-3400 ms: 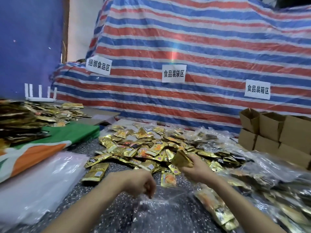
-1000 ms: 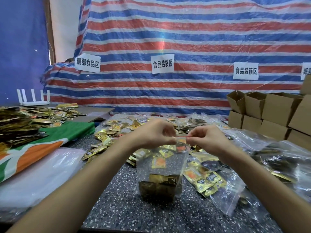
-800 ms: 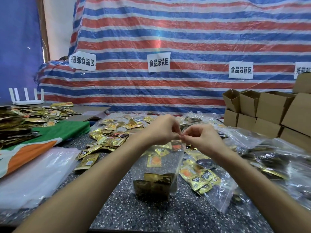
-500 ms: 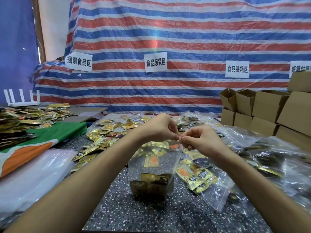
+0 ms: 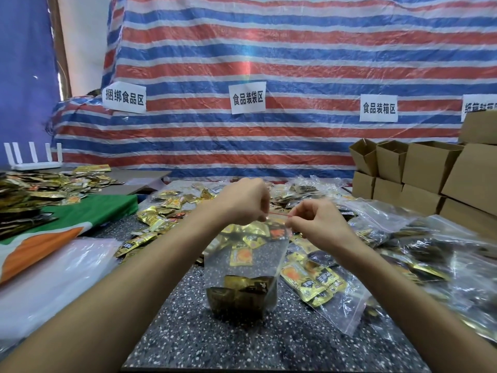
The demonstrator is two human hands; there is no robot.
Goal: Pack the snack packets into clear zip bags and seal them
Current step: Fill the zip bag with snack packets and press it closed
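Note:
A clear zip bag (image 5: 243, 267) hangs upright above the speckled table (image 5: 269, 345), with gold snack packets (image 5: 239, 293) bunched at its bottom. My left hand (image 5: 246, 203) pinches the left end of the bag's red zip strip. My right hand (image 5: 317, 222) pinches the strip a short way to the right, so a bit of red line shows between the fingertips. Behind the bag lies a loose heap of gold packets (image 5: 166, 214).
Filled zip bags (image 5: 328, 286) lie to the right and spread toward the far right. A stack of empty clear bags (image 5: 51, 278) rests on the left beside a green and orange sheet (image 5: 80, 219). Open cardboard boxes (image 5: 430, 173) stand at the back right.
My hands lifted the bag by its top, came together at the zip, and have now drawn slightly apart along the strip. The bag stays upright.

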